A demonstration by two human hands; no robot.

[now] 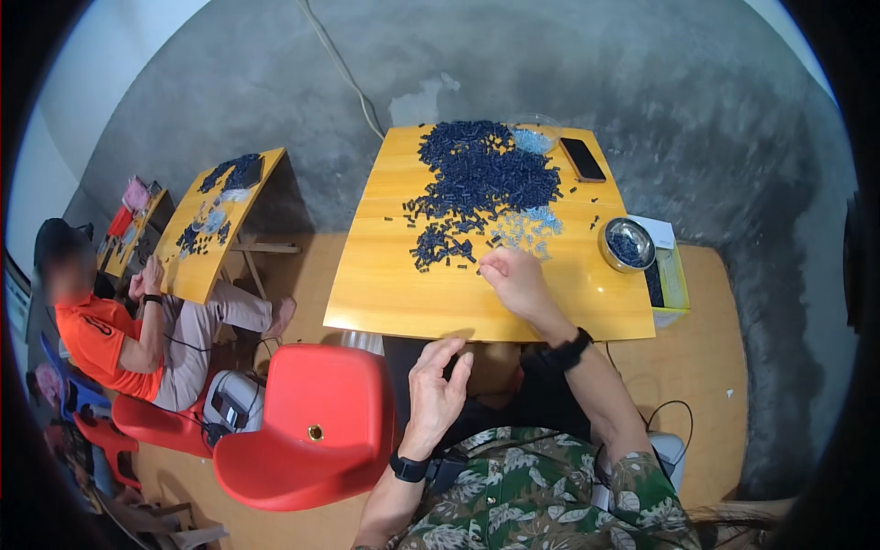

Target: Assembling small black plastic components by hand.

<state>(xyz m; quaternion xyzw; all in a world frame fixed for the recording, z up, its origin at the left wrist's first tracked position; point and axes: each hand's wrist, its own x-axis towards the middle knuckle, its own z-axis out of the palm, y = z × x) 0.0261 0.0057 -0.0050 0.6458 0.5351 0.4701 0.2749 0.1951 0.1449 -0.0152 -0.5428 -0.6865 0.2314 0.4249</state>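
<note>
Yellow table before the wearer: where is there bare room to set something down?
On the table, bare patches lie between its left edge and the dark pieces, and at the near-right corner, bordered by the right hand, metal bowl and near edge. Its middle is crowded with dark and pale pieces.

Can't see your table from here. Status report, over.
Right hand over table, by dark pieces, grip unclear. Left hand by table's near edge. Bowl, phone sit right, clear of hands.
</note>
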